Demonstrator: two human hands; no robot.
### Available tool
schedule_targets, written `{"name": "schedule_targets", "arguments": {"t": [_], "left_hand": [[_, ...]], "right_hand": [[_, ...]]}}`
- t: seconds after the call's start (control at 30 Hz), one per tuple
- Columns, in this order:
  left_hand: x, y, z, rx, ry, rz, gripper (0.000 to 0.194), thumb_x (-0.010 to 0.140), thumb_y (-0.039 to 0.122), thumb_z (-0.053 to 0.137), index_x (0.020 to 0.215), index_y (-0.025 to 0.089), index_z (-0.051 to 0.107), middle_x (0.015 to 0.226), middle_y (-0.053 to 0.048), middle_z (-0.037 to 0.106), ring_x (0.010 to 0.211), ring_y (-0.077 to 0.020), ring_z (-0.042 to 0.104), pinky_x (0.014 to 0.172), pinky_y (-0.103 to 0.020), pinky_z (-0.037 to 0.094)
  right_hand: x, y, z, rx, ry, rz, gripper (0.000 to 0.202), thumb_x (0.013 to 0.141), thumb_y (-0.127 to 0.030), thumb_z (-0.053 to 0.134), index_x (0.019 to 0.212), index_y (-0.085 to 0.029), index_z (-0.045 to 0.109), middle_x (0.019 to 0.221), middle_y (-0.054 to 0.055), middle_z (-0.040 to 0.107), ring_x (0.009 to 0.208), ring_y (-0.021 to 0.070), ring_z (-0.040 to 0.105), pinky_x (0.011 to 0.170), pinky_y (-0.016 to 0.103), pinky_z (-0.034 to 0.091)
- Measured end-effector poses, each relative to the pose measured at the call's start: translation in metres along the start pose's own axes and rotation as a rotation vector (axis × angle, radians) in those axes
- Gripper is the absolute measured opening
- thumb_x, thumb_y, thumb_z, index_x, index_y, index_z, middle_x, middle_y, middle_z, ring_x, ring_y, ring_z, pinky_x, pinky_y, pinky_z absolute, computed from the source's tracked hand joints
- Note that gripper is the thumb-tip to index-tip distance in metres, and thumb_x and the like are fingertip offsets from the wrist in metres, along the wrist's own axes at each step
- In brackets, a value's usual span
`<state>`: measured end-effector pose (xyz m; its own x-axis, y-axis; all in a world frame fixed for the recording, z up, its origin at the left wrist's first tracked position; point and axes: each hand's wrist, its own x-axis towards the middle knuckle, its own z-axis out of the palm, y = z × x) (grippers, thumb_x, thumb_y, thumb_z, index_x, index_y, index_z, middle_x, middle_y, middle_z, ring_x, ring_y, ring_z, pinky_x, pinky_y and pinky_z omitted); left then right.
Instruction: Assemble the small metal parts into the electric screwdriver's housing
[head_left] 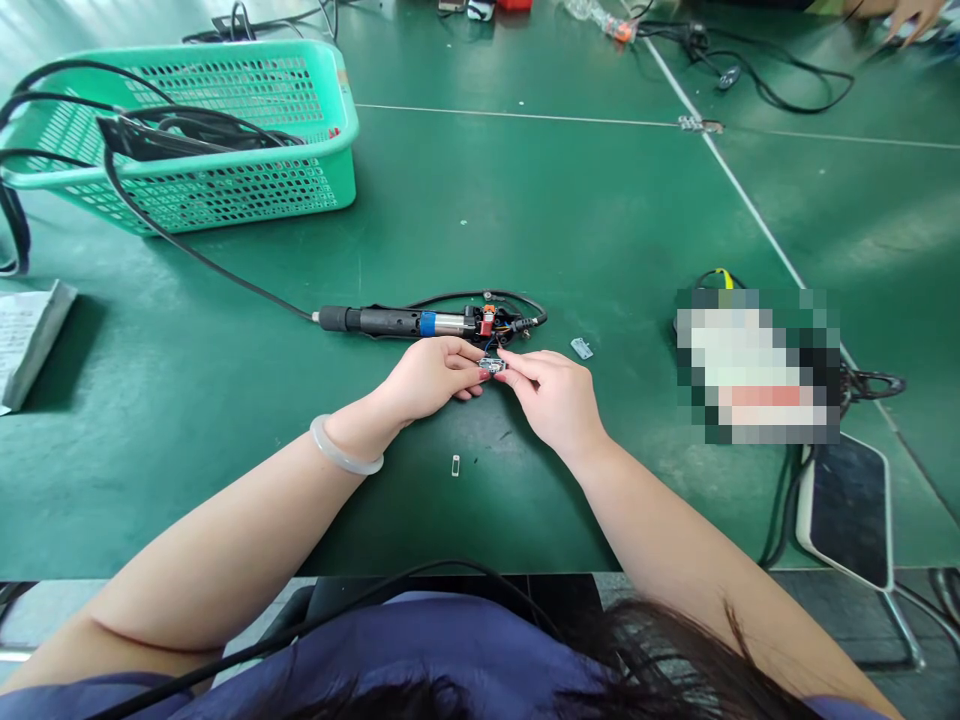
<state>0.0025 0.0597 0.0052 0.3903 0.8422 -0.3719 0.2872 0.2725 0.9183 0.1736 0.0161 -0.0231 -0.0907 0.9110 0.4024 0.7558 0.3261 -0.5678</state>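
Note:
Between the fingertips of both hands is a small grey part with metal bits on it [493, 365]. My left hand [439, 375] pinches its left end, and my right hand [551, 392] pinches the right end. Just beyond them lies an opened, black, pen-shaped electric tool [390, 321] with a blue band, a silver barrel and a red piece; thin wires run from it toward my fingers. A small grey plastic piece [581, 348] rests to the right of my right hand. Nearer to me lies a tiny white rectangular frame [455, 466].
A green perforated basket [345, 150] with black cables stands at the back left; one cable runs to the tool. A papery packet [34, 340] lies at the left. On the right are a blurred-out object [757, 370] and a phone-like device [847, 510]. Another person's hand [911, 18] shows far right.

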Motion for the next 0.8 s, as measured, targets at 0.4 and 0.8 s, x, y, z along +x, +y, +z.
{"name": "schedule_targets", "arguments": {"t": [0.4,0.8], "left_hand": [[-0.0011,0.0030,-0.0015,-0.007,0.000,-0.007,0.015,0.076,0.021,0.070,0.088,0.011,0.067,0.069,-0.006,0.070,0.060,-0.0106,0.062,0.059,-0.023,0.052],[-0.0005,0.0032,-0.0012,0.006,0.001,-0.022,0.015,0.078,0.018,0.069,0.090,0.010,0.065,0.072,-0.005,0.071,0.061,-0.0102,0.063,0.062,-0.024,0.053]], "right_hand": [[-0.0017,0.0009,0.0000,0.062,0.009,-0.011,0.025,0.085,-0.017,0.061,0.107,-0.022,0.072,0.085,0.004,0.073,0.076,0.0192,0.064,0.071,0.034,0.052],[-0.0022,0.0020,0.0010,0.047,-0.014,-0.011,0.026,0.085,-0.014,0.059,0.107,-0.022,0.072,0.084,0.002,0.073,0.077,0.0179,0.064,0.072,0.032,0.051]]}}
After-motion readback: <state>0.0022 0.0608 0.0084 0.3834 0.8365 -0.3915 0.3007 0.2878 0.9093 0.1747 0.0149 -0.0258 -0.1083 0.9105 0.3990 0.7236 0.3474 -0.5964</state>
